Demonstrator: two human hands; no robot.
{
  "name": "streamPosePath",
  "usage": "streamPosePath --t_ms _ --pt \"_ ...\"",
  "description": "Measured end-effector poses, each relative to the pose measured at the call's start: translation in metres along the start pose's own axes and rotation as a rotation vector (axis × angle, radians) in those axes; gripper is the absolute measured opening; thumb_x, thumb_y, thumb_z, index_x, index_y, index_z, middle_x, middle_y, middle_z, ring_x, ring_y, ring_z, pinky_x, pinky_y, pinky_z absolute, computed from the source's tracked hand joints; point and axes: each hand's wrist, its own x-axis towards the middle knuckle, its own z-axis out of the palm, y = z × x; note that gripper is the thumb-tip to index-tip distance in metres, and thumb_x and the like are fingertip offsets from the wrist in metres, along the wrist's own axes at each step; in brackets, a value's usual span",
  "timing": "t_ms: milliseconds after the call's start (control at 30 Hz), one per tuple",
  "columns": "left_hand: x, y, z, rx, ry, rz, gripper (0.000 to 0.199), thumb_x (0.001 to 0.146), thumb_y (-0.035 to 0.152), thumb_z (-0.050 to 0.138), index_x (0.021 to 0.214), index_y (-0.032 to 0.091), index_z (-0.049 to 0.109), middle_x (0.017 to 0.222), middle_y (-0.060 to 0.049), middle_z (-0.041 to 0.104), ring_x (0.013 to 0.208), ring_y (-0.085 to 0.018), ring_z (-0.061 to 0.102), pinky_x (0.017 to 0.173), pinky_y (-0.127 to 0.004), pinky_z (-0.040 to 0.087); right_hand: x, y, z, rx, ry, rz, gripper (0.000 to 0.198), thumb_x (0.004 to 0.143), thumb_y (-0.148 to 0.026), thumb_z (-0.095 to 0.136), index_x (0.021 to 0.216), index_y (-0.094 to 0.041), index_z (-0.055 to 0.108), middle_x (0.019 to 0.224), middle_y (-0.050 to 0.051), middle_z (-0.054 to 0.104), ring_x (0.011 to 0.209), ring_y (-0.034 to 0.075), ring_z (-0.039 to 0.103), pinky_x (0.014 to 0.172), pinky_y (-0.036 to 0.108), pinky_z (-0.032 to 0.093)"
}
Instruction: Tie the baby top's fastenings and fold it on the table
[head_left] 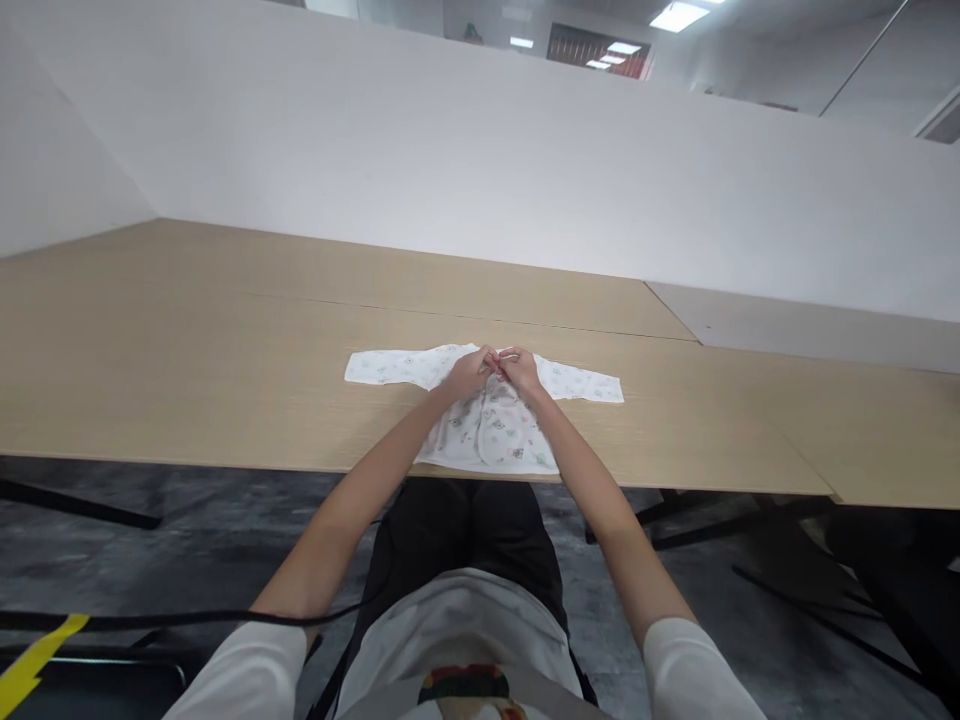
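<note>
A small white baby shirt with a scattered print lies front up on the wooden table, its sleeves stretched out to both sides. Its hem reaches the table's near edge, and an opening runs down the middle of the front. At the neckline, my left hand pinches the fabric beside the front opening. My right hand pinches the other side, its fingertips meeting those of the left. Whatever small part of the collar sits between the fingertips is hidden.
The light wooden table stretches to both sides, with a white partition along its back. A black cable crosses at lower left, near a yellow strap. Dark chair parts stand at lower right.
</note>
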Motion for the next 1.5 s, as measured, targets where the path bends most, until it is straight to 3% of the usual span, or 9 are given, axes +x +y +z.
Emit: streamPosePath --t_ms 200,400,567,800,967,1267,1400,1500 --pt "-0.004 -0.002 -0.019 0.217 -0.108 -0.071 0.022 0.080 0.026 0.050 0.093 0.018 0.065 0.100 -0.008 0.068 0.094 -0.023 0.062 0.089 -0.035 0.046 0.010 0.001 -0.009 -0.012 0.035 0.038 0.017 0.072 -0.012 0.053 0.089 -0.016 0.055 0.056 -0.006 0.056 0.049 0.009 0.058 0.053 0.018 0.045" --pt "-0.006 -0.003 -0.016 0.219 -0.109 0.022 0.028 0.085 0.030 0.045 0.097 0.018 0.067 0.105 -0.008 0.067 0.099 -0.022 0.060 0.092 -0.032 0.044 0.016 -0.001 -0.013 -0.134 -0.026 -0.119 0.016 0.075 -0.014 0.050 0.090 -0.016 0.057 0.068 -0.002 0.062 0.063 0.010 0.060 0.067 0.022 0.047" --pt "-0.004 -0.002 -0.014 0.310 -0.104 0.037 0.025 0.082 0.031 0.050 0.086 0.019 0.071 0.096 -0.008 0.068 0.094 -0.023 0.060 0.091 -0.034 0.044 -0.003 -0.012 -0.013 -0.436 -0.017 -0.268 0.016 0.075 -0.010 0.051 0.083 -0.015 0.063 0.076 0.003 0.067 0.072 0.013 0.061 0.073 0.024 0.046" --pt "-0.004 -0.001 -0.014 0.385 -0.078 0.013 0.022 0.074 0.031 0.057 0.079 0.019 0.075 0.088 -0.010 0.066 0.089 -0.026 0.058 0.089 -0.039 0.044 -0.027 -0.016 -0.008 -0.749 -0.092 -0.281 0.020 0.073 -0.007 0.053 0.072 -0.015 0.071 0.078 0.008 0.071 0.075 0.018 0.064 0.071 0.025 0.045" --pt "-0.005 0.002 -0.015 0.392 -0.115 -0.034 0.026 0.075 0.030 0.053 0.082 0.019 0.076 0.089 -0.010 0.066 0.087 -0.025 0.059 0.085 -0.038 0.045 -0.031 -0.017 -0.010 -0.721 -0.144 -0.278 0.014 0.074 -0.014 0.059 0.078 -0.014 0.073 0.078 0.009 0.072 0.073 0.018 0.065 0.067 0.024 0.045" --pt "-0.004 0.002 -0.014 0.294 -0.146 -0.053 0.027 0.077 0.030 0.050 0.077 0.019 0.074 0.083 -0.006 0.070 0.085 -0.023 0.060 0.079 -0.032 0.046 -0.034 -0.016 -0.009 -0.646 -0.072 -0.186 0.014 0.068 -0.013 0.058 0.058 -0.015 0.067 0.062 0.004 0.067 0.067 0.016 0.063 0.062 0.022 0.044" --pt "-0.005 0.007 -0.017 0.172 -0.139 -0.083 0.028 0.077 0.033 0.049 0.076 0.017 0.072 0.080 -0.005 0.069 0.077 -0.020 0.060 0.074 -0.029 0.047 -0.034 -0.018 -0.013 -0.523 -0.078 -0.136 0.016 0.070 -0.013 0.056 0.058 -0.015 0.066 0.050 0.000 0.060 0.056 0.013 0.059 0.056 0.020 0.043" --pt "-0.006 0.011 -0.020 0.053 -0.109 -0.074 0.028 0.076 0.033 0.050 0.083 0.017 0.072 0.091 -0.006 0.069 0.085 -0.019 0.061 0.078 -0.029 0.048 -0.031 -0.015 -0.014 -0.349 -0.120 -0.054 0.017 0.072 -0.013 0.052 0.062 -0.014 0.066 0.046 -0.002 0.057 0.043 0.011 0.055 0.050 0.019 0.044"
